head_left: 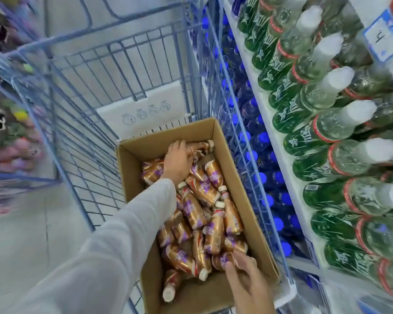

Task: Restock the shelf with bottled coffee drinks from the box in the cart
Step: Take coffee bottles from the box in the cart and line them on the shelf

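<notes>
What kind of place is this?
Most likely a supermarket aisle: a blue wire cart holds a cardboard box of coffee bottles, beside a shelf of green-labelled bottles, with a price tag above.

Bottles [192, 209] in box [251, 193], box in cart [77, 123], shelf [279, 141] right of cart

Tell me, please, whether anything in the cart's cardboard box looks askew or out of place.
The gold-and-purple plastic coffee bottles lie jumbled in the open brown cardboard box, pointing every way instead of standing in rows. One white-capped bottle lies apart at the near end. No spill or damage shows.
</notes>
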